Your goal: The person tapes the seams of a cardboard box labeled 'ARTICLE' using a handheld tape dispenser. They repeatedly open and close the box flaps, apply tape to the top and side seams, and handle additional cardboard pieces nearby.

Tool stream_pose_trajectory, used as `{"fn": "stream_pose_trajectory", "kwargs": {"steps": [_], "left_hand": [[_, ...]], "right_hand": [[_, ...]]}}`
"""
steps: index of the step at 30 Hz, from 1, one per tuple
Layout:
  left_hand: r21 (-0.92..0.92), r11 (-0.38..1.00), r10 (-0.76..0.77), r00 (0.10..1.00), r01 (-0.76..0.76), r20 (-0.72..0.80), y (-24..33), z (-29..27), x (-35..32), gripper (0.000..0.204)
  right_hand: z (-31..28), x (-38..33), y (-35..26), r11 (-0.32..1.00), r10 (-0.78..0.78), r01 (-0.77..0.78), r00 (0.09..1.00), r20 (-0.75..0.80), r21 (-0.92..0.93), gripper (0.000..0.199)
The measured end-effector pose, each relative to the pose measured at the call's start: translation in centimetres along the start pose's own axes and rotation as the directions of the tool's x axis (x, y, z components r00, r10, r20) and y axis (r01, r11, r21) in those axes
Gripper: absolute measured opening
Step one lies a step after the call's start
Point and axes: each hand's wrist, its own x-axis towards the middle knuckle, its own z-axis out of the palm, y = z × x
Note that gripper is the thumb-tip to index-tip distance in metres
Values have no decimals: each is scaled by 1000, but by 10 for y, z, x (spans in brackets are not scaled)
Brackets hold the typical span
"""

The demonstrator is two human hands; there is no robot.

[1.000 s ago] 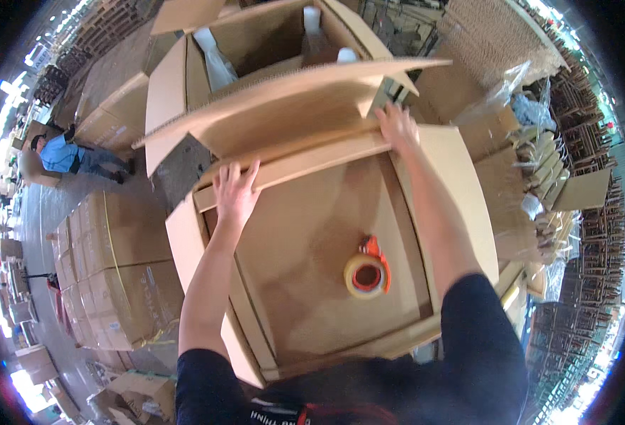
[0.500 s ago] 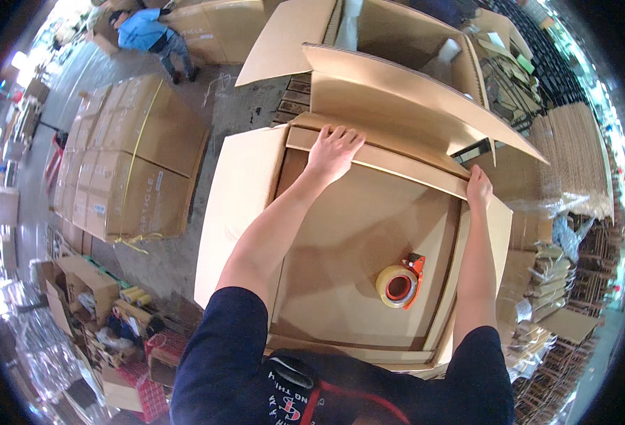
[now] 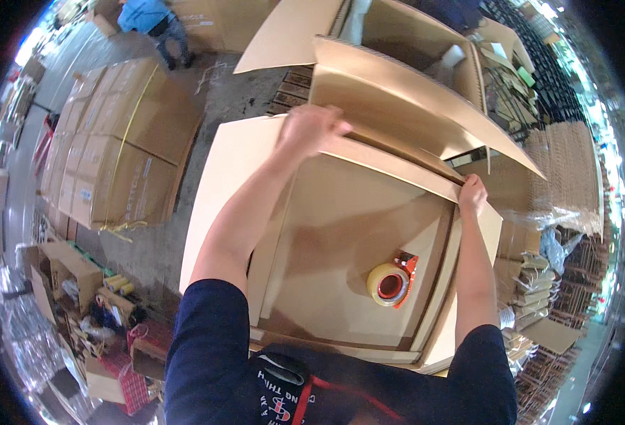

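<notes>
In front of me stands an open cardboard box [image 3: 217, 191] with its side flaps folded outward. A long folded cardboard strip [image 3: 390, 164] lies along the inside of its far wall. My right hand [image 3: 473, 195] has its fingers closed on the strip's right end at the far right corner. Over the far left corner is my left hand [image 3: 314, 127], smeared by motion, so its grip on the cardboard cannot be made out. An orange tape dispenser [image 3: 407, 268] with a roll of clear tape [image 3: 383, 283] lies on the flat cardboard panel [image 3: 327, 283] inside.
Beyond the far wall stands another open carton [image 3: 397, 78], its flap reaching toward my box. Strapped cartons [image 3: 107, 142] are stacked at left, near a person in a blue shirt [image 3: 144, 15]. Flat cardboard [image 3: 564, 177] is piled at right. Lower left holds assorted packing materials [image 3: 114, 319].
My left hand has shifted left along the far edge to the corner and is now blurred. My right hand stays at the far right corner. The whole view has shifted slightly.
</notes>
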Motion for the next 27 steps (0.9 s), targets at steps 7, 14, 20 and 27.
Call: {"fn": "stream_pose_trajectory", "kwargs": {"steps": [7,14,20,27], "left_hand": [[326,903,-286,957,282,-34,-27,-13,24,81],[345,893,-195,939,289,-282,-23,-2,40,64],[252,936,-172,943,247,-286,-9,22,56,57],[266,886,-290,901,380,-322,-25,1,53,59]], "right_hand": [[14,14,-33,1000,16,-18,995,100,22,51],[20,32,-34,995,-86,87,996,19,-44,51],[-31,38,15,947,-173,223,961,-218,232,69],[-37,34,-49,924,-311,374,850,-426,72,59]]}}
